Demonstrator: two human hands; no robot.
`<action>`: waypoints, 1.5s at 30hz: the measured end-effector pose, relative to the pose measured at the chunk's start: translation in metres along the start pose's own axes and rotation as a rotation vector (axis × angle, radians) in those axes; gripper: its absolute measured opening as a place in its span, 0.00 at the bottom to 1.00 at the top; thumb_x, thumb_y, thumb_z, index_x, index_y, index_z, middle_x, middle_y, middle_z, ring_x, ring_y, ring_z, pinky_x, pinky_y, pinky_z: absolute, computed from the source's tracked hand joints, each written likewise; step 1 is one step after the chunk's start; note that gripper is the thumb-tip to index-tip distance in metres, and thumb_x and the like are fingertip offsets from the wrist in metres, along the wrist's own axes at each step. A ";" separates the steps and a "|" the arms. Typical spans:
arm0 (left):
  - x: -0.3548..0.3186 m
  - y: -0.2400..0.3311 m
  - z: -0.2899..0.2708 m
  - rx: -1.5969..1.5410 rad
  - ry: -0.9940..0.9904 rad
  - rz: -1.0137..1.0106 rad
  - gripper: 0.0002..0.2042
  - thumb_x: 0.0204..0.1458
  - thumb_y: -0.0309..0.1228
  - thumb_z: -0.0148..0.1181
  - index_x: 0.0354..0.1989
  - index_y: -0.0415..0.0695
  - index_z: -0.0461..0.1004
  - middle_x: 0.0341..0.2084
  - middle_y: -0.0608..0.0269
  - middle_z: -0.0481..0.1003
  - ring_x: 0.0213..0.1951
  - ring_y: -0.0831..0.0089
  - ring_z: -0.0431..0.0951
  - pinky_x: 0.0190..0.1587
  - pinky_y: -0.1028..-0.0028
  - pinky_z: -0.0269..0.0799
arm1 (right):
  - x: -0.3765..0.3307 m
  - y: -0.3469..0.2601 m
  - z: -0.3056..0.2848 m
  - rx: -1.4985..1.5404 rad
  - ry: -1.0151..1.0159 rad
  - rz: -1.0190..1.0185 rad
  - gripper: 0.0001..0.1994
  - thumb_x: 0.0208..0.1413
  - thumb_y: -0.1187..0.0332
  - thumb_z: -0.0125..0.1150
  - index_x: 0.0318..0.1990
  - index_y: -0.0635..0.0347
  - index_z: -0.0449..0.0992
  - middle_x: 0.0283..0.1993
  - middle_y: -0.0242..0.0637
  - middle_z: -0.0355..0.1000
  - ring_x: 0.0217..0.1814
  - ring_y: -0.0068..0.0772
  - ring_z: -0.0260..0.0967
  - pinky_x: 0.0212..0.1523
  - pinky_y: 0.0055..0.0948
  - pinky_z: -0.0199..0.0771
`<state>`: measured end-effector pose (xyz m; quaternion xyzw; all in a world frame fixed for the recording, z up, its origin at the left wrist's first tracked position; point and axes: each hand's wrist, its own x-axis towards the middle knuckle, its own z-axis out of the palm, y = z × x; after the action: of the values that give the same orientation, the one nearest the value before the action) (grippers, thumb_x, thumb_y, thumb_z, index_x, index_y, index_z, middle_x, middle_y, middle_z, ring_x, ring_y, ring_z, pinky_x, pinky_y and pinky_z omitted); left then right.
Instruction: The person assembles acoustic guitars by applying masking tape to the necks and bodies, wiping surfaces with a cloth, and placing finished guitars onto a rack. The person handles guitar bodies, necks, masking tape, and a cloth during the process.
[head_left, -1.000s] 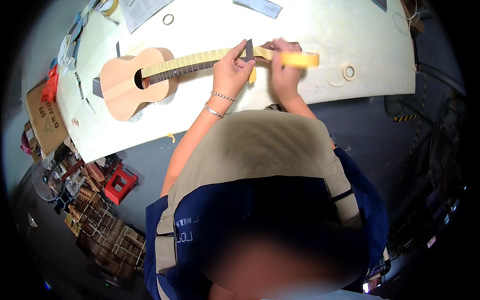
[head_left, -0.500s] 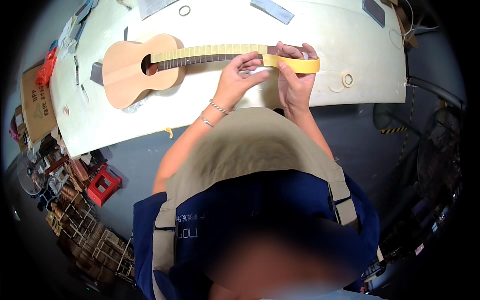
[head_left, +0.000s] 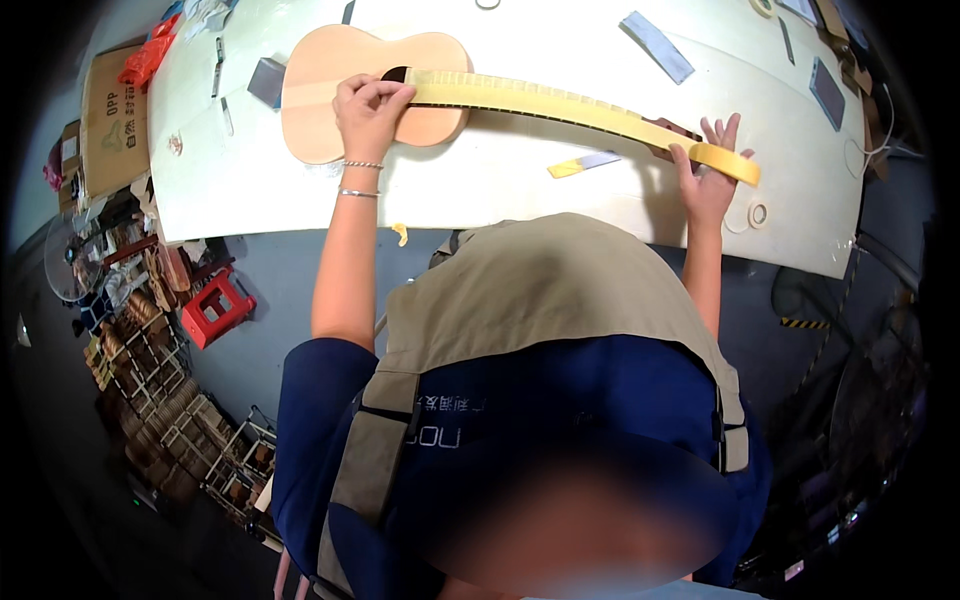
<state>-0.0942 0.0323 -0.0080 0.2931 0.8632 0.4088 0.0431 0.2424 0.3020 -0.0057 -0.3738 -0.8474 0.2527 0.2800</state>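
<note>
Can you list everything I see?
Table: one, cream, top
Small guitar: one, pale, on table
Tape: count unclear, yellow, along guitar
Tape roll: one, yellow, guitar's right end
Small roll: one, cream, table's right
Strip: one, grey-yellow, in front of guitar
Sheet: one, grey, behind guitar
Slab: one, dark, right
Block: one, grey, guitar's left
Bag: one, red, upper left
Box: one, brown, left
Stool: one, red, floor
Stacks: uncounted, brown, lower left
Apron: one, khaki, worn
Left grip: one, bare, tape's left end
Right grip: one, bare, at tape roll

The guitar body (head_left: pixel 318 100) is pale tan, the tape roll (head_left: pixel 738 166) yellow.
</note>
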 end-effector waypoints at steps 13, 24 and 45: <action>0.001 0.007 0.002 0.211 -0.078 -0.079 0.13 0.36 0.43 0.72 0.29 0.54 0.81 0.39 0.69 0.66 0.49 0.64 0.62 0.52 0.64 0.59 | -0.002 0.007 -0.002 0.046 -0.035 0.277 0.49 0.48 0.59 0.66 0.66 0.75 0.37 0.39 0.47 0.74 0.45 0.34 0.72 0.55 0.28 0.61; -0.054 0.029 0.027 0.701 -0.183 0.379 0.34 0.56 0.53 0.44 0.66 0.46 0.52 0.66 0.68 0.51 0.69 0.64 0.41 0.58 0.43 0.07 | -0.008 0.021 0.014 0.112 0.067 0.295 0.50 0.46 0.55 0.66 0.66 0.75 0.39 0.36 0.43 0.74 0.39 0.35 0.70 0.46 0.30 0.68; -0.096 0.137 0.148 0.509 -0.697 0.419 0.12 0.47 0.36 0.61 0.37 0.44 0.72 0.41 0.57 0.72 0.40 0.62 0.73 0.41 0.64 0.70 | -0.012 0.024 0.037 0.122 0.142 0.118 0.29 0.58 0.52 0.51 0.55 0.72 0.63 0.45 0.45 0.71 0.47 0.45 0.68 0.52 0.38 0.62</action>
<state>0.0956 0.1490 -0.0217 0.5815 0.7924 0.0616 0.1735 0.2362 0.2987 -0.0510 -0.4223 -0.7848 0.2929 0.3463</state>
